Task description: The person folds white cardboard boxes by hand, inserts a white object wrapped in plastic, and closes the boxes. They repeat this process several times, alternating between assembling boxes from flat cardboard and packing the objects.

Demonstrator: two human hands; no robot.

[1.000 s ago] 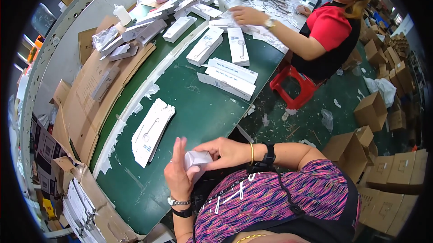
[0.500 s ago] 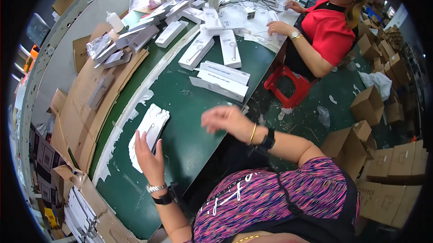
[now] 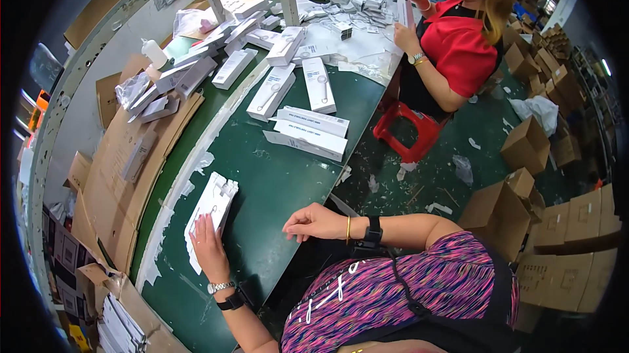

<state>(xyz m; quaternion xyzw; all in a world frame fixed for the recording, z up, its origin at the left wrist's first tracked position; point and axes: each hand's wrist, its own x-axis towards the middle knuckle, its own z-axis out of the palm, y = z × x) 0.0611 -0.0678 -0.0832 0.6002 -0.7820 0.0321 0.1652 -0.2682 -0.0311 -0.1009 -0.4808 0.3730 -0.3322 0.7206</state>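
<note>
My left hand (image 3: 209,248) lies with outstretched fingers on a stack of flat white cartons (image 3: 215,202) with a line drawing printed on top. The stack rests at a slant on the green table. Near the table's front edge hovers my right hand (image 3: 314,222), its fingers curled together with nothing visible in them. Farther up the table lie two long open white cartons (image 3: 308,133). Behind them are closed white boxes, one of them lying flat (image 3: 319,86) and another beside it (image 3: 270,93).
A co-worker in a red top (image 3: 452,45) holds a white box at the far right, beside a red stool (image 3: 409,140). Brown cardboard (image 3: 124,189) lines the left side. Many white boxes and plastic bags crowd the far end. Brown cartons (image 3: 570,222) are stacked at right.
My right hand has dropped toward the table's front edge and its fingers have curled in. The left hand has settled lower on the stack. The co-worker has raised a white box.
</note>
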